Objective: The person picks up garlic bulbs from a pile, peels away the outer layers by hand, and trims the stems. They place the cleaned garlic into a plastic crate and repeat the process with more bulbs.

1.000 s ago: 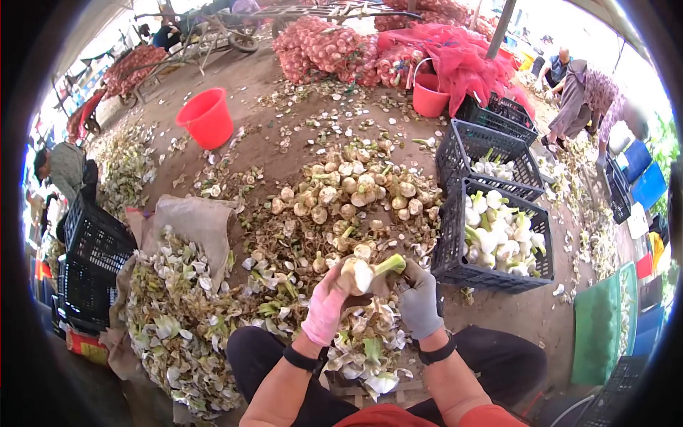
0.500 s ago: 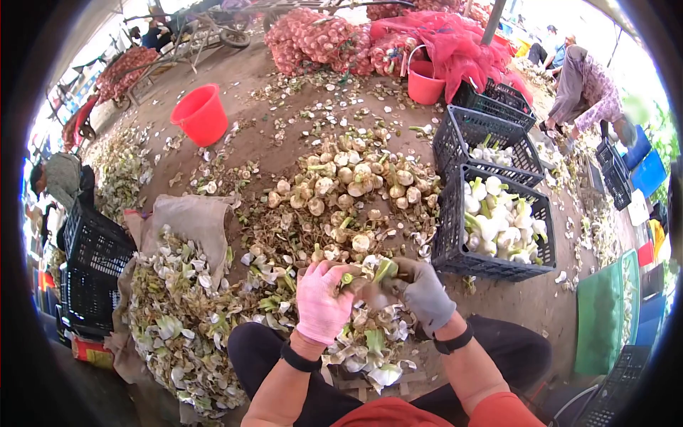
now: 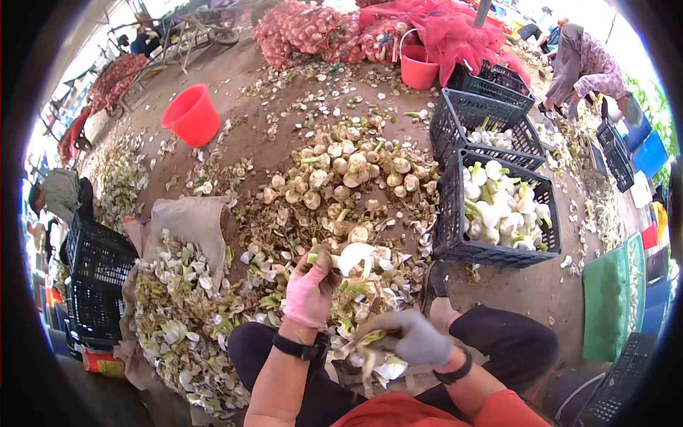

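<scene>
My left hand (image 3: 311, 290), in a pink glove with soiled fingertips, grips a garlic bulb (image 3: 356, 259) by its green stem. The bulb is white and peeled, and it points to the right. Lower down, my right hand (image 3: 415, 340), in a grey glove, is closed around torn garlic skins (image 3: 371, 343); it is slightly blurred. Beneath both hands lie loose peelings. A heap of unpeeled garlic (image 3: 348, 167) rests on the ground just ahead.
A black crate (image 3: 491, 254) of white garlic stands at right, another crate (image 3: 455, 114) behind it. Peelings (image 3: 188, 334) are piled at left near black crates (image 3: 96, 277). Red buckets (image 3: 192, 117) and net sacks (image 3: 306, 35) sit farther off. A person (image 3: 583, 71) bends at far right.
My hands have parted. The left still has the garlic bulb, its white side now exposed, while the right has moved down toward me with pulled-off skins.
</scene>
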